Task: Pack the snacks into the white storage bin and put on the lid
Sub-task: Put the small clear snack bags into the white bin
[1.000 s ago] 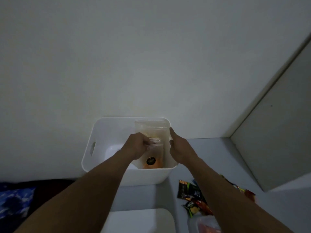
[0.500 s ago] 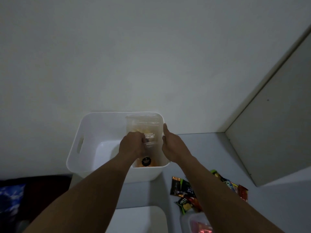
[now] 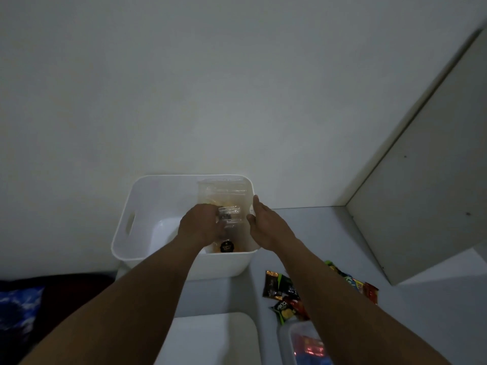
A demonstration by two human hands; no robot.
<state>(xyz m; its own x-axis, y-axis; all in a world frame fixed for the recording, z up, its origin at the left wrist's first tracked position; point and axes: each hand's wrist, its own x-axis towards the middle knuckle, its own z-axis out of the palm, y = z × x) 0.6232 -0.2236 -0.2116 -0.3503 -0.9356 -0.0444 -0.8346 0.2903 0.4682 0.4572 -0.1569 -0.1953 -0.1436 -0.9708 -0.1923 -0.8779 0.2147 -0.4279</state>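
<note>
settling a clear snack bag into the white storage bin, our left hand pinching it, right hand spread on the rim, we've loose packets and lid left.

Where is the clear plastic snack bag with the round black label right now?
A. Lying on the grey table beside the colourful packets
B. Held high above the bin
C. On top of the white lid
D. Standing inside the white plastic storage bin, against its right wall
D: the clear plastic snack bag with the round black label stands inside the white plastic storage bin, along its right wall, with the left hand on it.
</note>
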